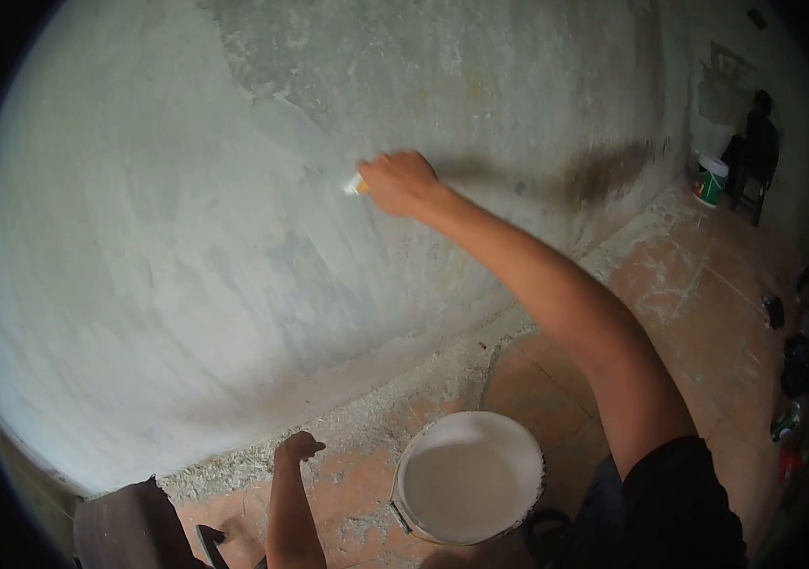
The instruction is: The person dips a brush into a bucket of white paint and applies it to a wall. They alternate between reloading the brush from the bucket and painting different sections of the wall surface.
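Gripping a small tool [356, 186] with a pale yellowish handle, the right hand [403, 183] was clenched and held it against the wall [158, 237], smooth grey-green plaster that turned rough and patchy higher up. The left hand [300, 446] hung low at near left, fingers curled in on nothing visible. A round white bucket [470, 415] of white paint stood near on the dusty, splattered terracotta floor [689, 303]; a smaller tub [710, 180] sat far right.
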`<action>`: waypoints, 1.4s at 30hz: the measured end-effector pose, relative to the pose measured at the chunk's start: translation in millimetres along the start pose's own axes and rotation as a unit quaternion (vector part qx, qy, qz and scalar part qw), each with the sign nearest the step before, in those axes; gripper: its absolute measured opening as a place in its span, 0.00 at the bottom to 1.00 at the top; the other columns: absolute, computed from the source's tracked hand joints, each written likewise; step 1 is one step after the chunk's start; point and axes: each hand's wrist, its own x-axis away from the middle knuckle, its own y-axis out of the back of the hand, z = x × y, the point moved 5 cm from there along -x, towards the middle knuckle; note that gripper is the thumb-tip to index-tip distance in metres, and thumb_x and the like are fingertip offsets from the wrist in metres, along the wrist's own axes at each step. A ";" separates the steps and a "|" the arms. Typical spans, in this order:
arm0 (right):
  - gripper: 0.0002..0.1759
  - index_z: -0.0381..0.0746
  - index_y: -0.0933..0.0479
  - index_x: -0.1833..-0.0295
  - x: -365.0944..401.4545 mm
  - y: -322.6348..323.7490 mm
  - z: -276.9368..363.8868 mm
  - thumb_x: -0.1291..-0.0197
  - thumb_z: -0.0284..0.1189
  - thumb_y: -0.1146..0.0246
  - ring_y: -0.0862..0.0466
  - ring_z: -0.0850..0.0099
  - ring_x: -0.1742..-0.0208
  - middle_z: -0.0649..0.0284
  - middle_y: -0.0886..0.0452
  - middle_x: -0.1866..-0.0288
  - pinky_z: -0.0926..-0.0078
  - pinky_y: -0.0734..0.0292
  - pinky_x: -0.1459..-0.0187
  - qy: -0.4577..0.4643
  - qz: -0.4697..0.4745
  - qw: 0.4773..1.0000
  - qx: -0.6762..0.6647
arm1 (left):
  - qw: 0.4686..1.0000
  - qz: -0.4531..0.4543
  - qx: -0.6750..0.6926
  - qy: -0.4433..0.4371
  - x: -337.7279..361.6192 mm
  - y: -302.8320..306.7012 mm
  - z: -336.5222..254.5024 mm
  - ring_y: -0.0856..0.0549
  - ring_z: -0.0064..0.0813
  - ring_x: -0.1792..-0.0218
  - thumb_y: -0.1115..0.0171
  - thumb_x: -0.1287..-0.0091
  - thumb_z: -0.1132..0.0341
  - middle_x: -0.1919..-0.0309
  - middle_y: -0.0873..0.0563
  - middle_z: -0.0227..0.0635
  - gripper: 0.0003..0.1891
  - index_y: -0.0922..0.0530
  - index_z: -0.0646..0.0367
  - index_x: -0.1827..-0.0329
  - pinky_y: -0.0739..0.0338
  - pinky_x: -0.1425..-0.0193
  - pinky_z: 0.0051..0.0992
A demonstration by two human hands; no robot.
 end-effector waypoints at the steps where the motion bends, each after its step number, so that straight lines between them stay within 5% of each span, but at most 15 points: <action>1: 0.09 0.36 0.23 0.64 -19.2 16.7 -1.8 0.52 0.24 0.45 0.18 0.57 0.64 0.52 0.19 0.66 0.61 0.24 0.65 0.028 -0.026 0.999 0.017 | 1.000 0.005 0.015 0.005 4.5 1.0 -2.8 0.16 0.38 0.71 0.44 0.43 0.46 0.77 0.16 0.44 0.25 0.18 0.65 0.75 0.24 0.59 0.35; 2: 0.10 0.38 0.24 0.62 -41.0 34.6 -5.4 0.52 0.24 0.45 0.19 0.57 0.62 0.52 0.19 0.64 0.61 0.24 0.64 -0.003 -0.010 0.999 0.030 | 1.000 0.012 0.009 0.007 7.2 2.2 -6.4 0.16 0.38 0.71 0.44 0.43 0.46 0.77 0.16 0.44 0.25 0.18 0.65 0.75 0.24 0.59 0.35; 4: 0.10 0.37 0.20 0.64 -69.7 80.8 -6.6 0.52 0.22 0.45 0.17 0.60 0.60 0.53 0.18 0.63 0.64 0.22 0.62 -0.017 -0.144 0.989 0.042 | 0.998 0.035 -0.046 0.017 6.1 2.2 -16.0 0.16 0.35 0.70 0.45 0.41 0.47 0.71 0.15 0.42 0.25 0.19 0.66 0.67 0.23 0.62 0.34; 6: 0.11 0.37 0.22 0.61 -75.5 125.6 -3.0 0.51 0.22 0.46 0.17 0.60 0.61 0.53 0.18 0.64 0.63 0.22 0.63 -0.046 -0.283 0.957 -0.039 | 0.998 0.043 -0.052 0.013 -3.7 -1.9 -20.0 0.16 0.35 0.70 0.46 0.41 0.47 0.72 0.15 0.42 0.25 0.19 0.65 0.68 0.23 0.61 0.35; 7: 0.11 0.37 0.22 0.61 -77.1 132.3 0.8 0.51 0.22 0.46 0.17 0.60 0.61 0.53 0.18 0.64 0.63 0.22 0.63 -0.040 -0.282 0.958 -0.039 | 0.997 0.049 -0.061 0.010 -9.7 -5.0 -20.5 0.16 0.36 0.70 0.46 0.41 0.47 0.72 0.16 0.42 0.25 0.19 0.65 0.69 0.24 0.60 0.35; 11: 0.12 0.38 0.25 0.57 -79.2 102.1 2.8 0.47 0.23 0.49 0.18 0.58 0.62 0.53 0.19 0.66 0.62 0.23 0.62 -0.072 -0.228 0.969 -0.066 | 0.998 0.029 -0.063 -0.001 -28.6 -6.3 -25.7 0.17 0.43 0.63 0.44 0.43 0.45 0.69 0.16 0.45 0.25 0.18 0.63 0.71 0.25 0.54 0.37; 16: 0.14 0.39 0.27 0.52 -36.4 -1.0 14.1 0.43 0.24 0.51 0.18 0.55 0.65 0.52 0.19 0.65 0.59 0.24 0.64 -0.061 -0.142 0.984 -0.092 | 0.993 0.056 -0.107 -0.002 -32.3 -9.3 -47.5 0.21 0.44 0.52 0.44 0.43 0.44 0.57 0.18 0.46 0.26 0.19 0.61 0.61 0.27 0.48 0.38; 22: 0.12 0.33 0.27 0.58 43.6 -64.5 33.1 0.51 0.20 0.47 0.18 0.57 0.71 0.48 0.21 0.68 0.64 0.24 0.71 0.019 0.025 0.999 -0.014 | 0.996 0.028 -0.089 -0.013 -27.5 -3.1 -58.1 0.22 0.44 0.50 0.43 0.43 0.46 0.53 0.19 0.45 0.24 0.19 0.59 0.57 0.27 0.47 0.38; 23: 0.12 0.33 0.27 0.58 40.2 -59.4 33.1 0.51 0.20 0.47 0.18 0.57 0.71 0.48 0.21 0.68 0.64 0.24 0.71 0.027 0.022 0.999 -0.015 | 0.993 -0.034 -0.091 -0.068 -28.8 -3.8 -55.9 0.18 0.45 0.65 0.48 0.41 0.44 0.72 0.16 0.44 0.27 0.19 0.63 0.75 0.26 0.56 0.39; 26: 0.12 0.32 0.28 0.57 21.7 -36.1 30.3 0.46 0.24 0.47 0.18 0.56 0.67 0.48 0.21 0.69 0.60 0.25 0.65 -0.029 0.130 0.990 -0.045 | 0.990 -0.093 -0.088 -0.065 -55.6 -15.0 -41.3 0.18 0.43 0.64 0.46 0.42 0.43 0.70 0.16 0.43 0.27 0.19 0.63 0.73 0.26 0.56 0.39; 27: 0.10 0.33 0.27 0.59 6.7 -24.4 32.9 0.49 0.23 0.46 0.18 0.56 0.65 0.49 0.20 0.68 0.60 0.24 0.66 -0.011 0.101 0.994 -0.029 | 0.989 -0.100 -0.084 -0.069 -56.8 -9.1 -46.8 0.18 0.43 0.64 0.46 0.42 0.43 0.70 0.16 0.43 0.27 0.19 0.63 0.73 0.26 0.56 0.39; 29: 0.08 0.33 0.25 0.63 -27.1 -0.4 39.5 0.52 0.23 0.44 0.18 0.56 0.62 0.50 0.20 0.66 0.61 0.24 0.64 -0.002 0.074 0.997 -0.017 | 0.999 0.015 -0.044 0.017 -49.4 -9.2 -47.1 0.22 0.42 0.49 0.40 0.46 0.45 0.52 0.19 0.42 0.25 0.20 0.57 0.55 0.27 0.46 0.38; 32: 0.10 0.33 0.23 0.66 -81.2 34.0 48.8 0.54 0.27 0.39 0.19 0.56 0.61 0.50 0.19 0.63 0.62 0.24 0.61 -0.011 0.051 0.999 -0.005 | 0.999 0.014 -0.027 0.022 -39.2 -5.0 -59.6 0.22 0.41 0.48 0.39 0.46 0.44 0.52 0.19 0.42 0.26 0.20 0.57 0.55 0.27 0.46 0.38; 35: 0.10 0.33 0.23 0.67 -123.6 84.3 44.0 0.48 0.30 0.41 0.19 0.59 0.70 0.52 0.20 0.70 0.64 0.25 0.67 -0.009 -0.022 0.999 0.032 | 0.999 -0.002 -0.035 0.008 -38.2 13.0 -73.8 0.21 0.42 0.49 0.39 0.46 0.44 0.53 0.19 0.42 0.27 0.20 0.58 0.55 0.27 0.47 0.38; 42: 0.12 0.34 0.24 0.59 -106.8 120.0 37.2 0.48 0.24 0.47 0.18 0.55 0.67 0.51 0.19 0.68 0.60 0.23 0.65 -0.054 -0.205 0.976 0.052 | 0.998 -0.016 -0.054 -0.033 -55.3 -1.1 -67.4 0.21 0.43 0.50 0.39 0.47 0.45 0.54 0.19 0.43 0.26 0.20 0.60 0.57 0.26 0.47 0.37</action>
